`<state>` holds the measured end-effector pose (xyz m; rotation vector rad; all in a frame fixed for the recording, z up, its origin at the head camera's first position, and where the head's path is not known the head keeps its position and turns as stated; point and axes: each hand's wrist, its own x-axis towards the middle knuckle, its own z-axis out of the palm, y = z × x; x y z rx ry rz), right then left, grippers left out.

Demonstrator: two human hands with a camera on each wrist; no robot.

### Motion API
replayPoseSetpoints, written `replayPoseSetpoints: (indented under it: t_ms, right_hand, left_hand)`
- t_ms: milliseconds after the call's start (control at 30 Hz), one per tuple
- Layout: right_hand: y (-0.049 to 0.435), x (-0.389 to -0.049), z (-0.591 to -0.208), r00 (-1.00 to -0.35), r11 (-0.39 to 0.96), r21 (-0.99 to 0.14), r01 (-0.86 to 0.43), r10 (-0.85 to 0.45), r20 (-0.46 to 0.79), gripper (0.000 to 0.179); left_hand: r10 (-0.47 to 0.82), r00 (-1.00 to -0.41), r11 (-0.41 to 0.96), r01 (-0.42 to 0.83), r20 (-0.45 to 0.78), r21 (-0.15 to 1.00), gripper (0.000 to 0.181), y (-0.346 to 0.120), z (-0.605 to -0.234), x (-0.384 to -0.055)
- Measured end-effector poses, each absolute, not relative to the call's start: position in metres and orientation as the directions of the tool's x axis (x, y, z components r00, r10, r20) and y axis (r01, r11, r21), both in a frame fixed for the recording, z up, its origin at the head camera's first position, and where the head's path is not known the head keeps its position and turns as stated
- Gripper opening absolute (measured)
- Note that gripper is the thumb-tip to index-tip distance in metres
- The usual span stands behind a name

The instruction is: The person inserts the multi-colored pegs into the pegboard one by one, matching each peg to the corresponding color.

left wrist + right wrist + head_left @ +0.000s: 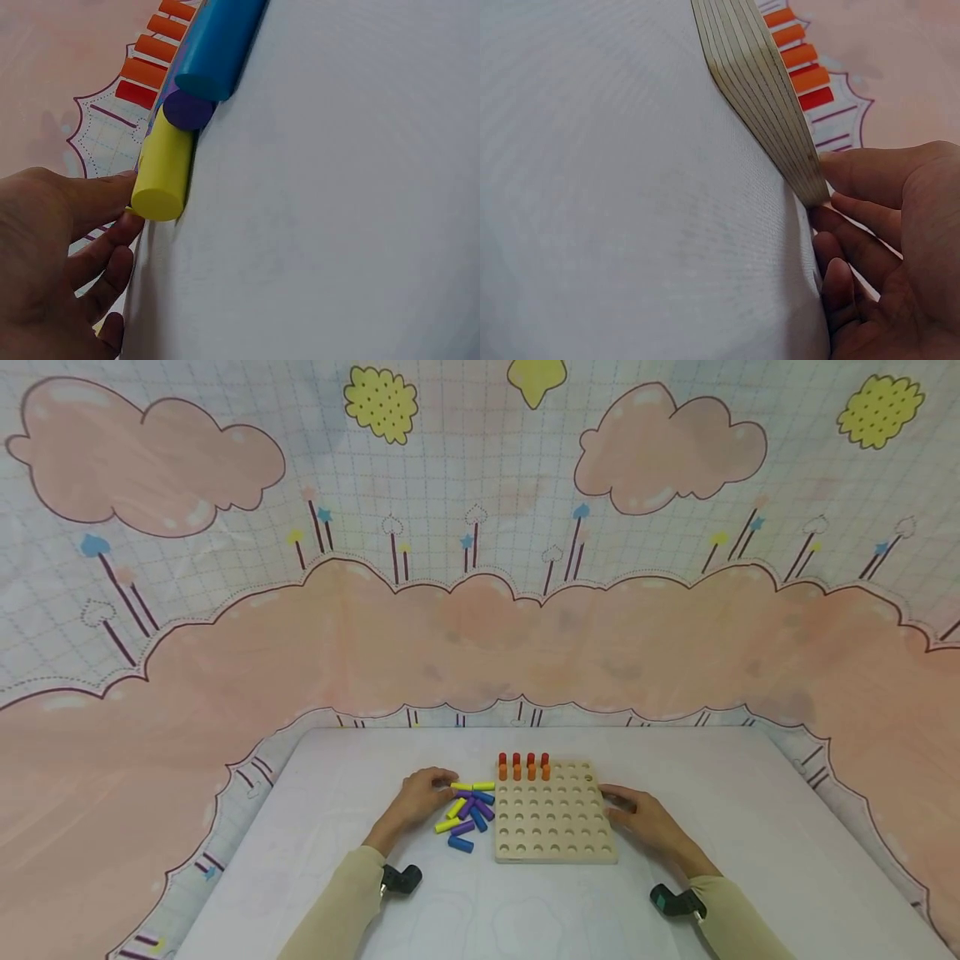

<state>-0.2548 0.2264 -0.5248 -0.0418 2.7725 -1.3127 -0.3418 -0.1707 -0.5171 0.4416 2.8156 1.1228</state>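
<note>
Yellow cylindrical peg (462, 787) at lower centre, likely light, suits end-pinching, as left hand (420, 795) does; relaxed right hand (647, 818) touches pale wooden pegboard (555, 859).

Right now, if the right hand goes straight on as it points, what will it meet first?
The right hand would first meet the board, so close that they seem to touch, though exact contact is hard to confirm.

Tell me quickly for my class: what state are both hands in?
Left hand: at a yellow peg; grip cannot be told.
Right hand: open, touching the pegboard.
</note>
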Motion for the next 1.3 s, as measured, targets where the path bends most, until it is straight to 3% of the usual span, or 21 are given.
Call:
replayPoseSetpoints:
  t_ms: [233, 433, 1067, 1300]
  right_hand:
    - [0.226, -0.254, -0.525, -0.997, 0.640, -0.768, 0.002, -0.056, -0.049, 0.046]
    - [0.226, -0.253, -0.526, -0.997, 0.639, -0.769, 0.008, -0.054, -0.055, 0.047]
    - [0.228, -0.252, -0.531, -0.997, 0.649, -0.761, -0.011, -0.061, -0.037, 0.047]
    - [0.229, -0.252, -0.533, -0.997, 0.641, -0.767, -0.020, -0.067, -0.031, 0.048]
  left_hand:
    - [0.297, -0.955, 0.698, 0.218, 0.001, 0.682, 0.017, -0.171, -0.515, -0.341]
    - [0.301, -0.951, 0.641, 0.251, 0.063, 0.725, 0.012, -0.171, -0.517, -0.340]
    - [0.181, -0.969, 0.483, 0.235, 0.167, 0.843, 0.022, -0.158, -0.504, -0.325]
    - [0.227, -0.951, 0.434, 0.291, 0.209, 0.853, 0.021, -0.144, -0.494, -0.316]
